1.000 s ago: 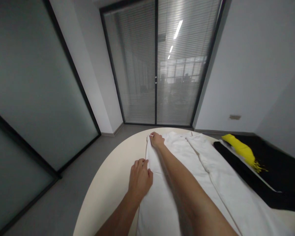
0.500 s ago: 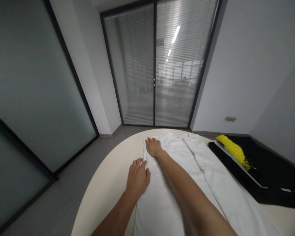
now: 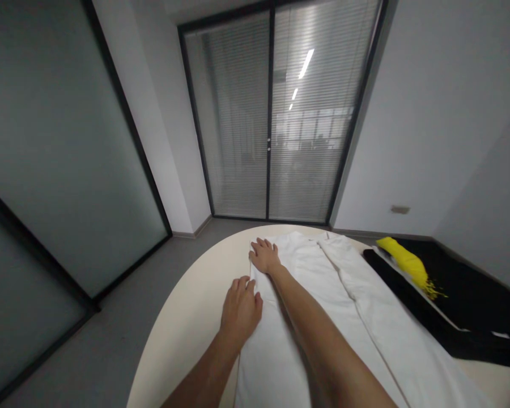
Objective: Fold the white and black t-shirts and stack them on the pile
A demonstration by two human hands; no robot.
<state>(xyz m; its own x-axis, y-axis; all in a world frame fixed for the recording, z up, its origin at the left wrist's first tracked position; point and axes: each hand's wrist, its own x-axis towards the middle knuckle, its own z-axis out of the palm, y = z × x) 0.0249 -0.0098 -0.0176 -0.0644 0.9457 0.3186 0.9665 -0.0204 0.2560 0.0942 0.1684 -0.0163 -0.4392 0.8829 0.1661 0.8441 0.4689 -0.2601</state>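
A white cloth (image 3: pixel 340 317) lies spread in layers over the round cream table (image 3: pixel 187 328), with a long seam or fold running down it toward the near right. On its left edge rests my left hand (image 3: pixel 241 306), palm down and fingers apart. Farther up, near the cloth's far left corner, my right hand (image 3: pixel 264 255) lies flat with its fingers spread. The forearm crosses over the cloth from the lower right. Neither hand grasps anything.
To the right are a black item (image 3: pixel 463 306) and a yellow fringed cloth (image 3: pixel 408 263) lying on it. Beyond the table stand a glass door with blinds (image 3: pixel 306 170) and a pale wall (image 3: pixel 433 113). Frosted glass panels (image 3: pixel 68 153) are on the left.
The view has shifted slightly. Both hands keep nearly the same places along the cloth's left edge, and the cloth looks unchanged.
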